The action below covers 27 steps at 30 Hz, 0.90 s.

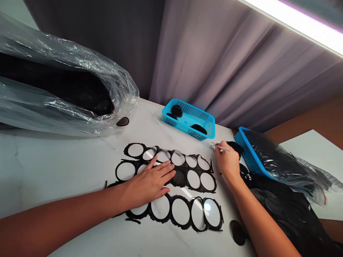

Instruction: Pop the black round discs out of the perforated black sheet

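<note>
My left hand (152,178) lies flat with spread fingers on a black sheet with rows of round holes (180,211), on the white table. One hole near my fingertips is filled by a black disc (179,177). To the right, my right hand (228,160) is closed around a thin, light-coloured pointed tool (223,148). Thin dark scraps (213,145) lie by the tool's tip. Black pieces (235,147) sit just behind my right hand, partly hidden by it.
A blue basket (211,127) holding a few black discs stands at the back. Another blue basket (252,153) with a plastic bag is at the right, beside a black pile (289,214). A large clear bag (118,82) with black contents fills the left. The white table (88,157) bears a loose oval (122,121).
</note>
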Available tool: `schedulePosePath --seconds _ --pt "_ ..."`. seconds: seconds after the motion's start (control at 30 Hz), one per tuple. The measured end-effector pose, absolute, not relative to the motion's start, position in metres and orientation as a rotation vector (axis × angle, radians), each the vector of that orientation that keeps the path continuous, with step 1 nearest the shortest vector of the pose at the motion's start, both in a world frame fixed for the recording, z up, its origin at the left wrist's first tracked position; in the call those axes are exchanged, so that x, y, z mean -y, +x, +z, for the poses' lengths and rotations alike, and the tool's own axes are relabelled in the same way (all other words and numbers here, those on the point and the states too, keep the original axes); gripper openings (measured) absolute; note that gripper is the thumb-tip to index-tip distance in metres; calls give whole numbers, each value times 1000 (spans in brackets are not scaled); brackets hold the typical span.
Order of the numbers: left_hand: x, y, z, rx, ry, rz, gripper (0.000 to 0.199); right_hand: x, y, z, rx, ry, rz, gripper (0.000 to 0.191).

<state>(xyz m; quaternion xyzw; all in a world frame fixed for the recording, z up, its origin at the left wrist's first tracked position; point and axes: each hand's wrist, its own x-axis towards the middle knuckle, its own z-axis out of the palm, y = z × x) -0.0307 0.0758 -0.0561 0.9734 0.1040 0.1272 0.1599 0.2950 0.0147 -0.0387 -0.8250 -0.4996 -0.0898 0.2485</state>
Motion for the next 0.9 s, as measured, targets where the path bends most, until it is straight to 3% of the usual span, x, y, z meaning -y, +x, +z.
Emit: schedulePosePath --seconds 0.23,0.43,0.63,0.9 --pt "-79 -39 -38 -337 2871 335 43 -21 263 -23 760 -1603 964 32" --pt "-87 -65 -46 -563 2969 407 47 -47 207 -22 542 -1317 1382 34" --pt "-82 -68 -52 -607 2994 431 55 -46 168 -32 795 -1254 1477 30" --pt "-80 -67 -55 -651 2940 435 54 -36 146 -36 1519 -1577 995 22"
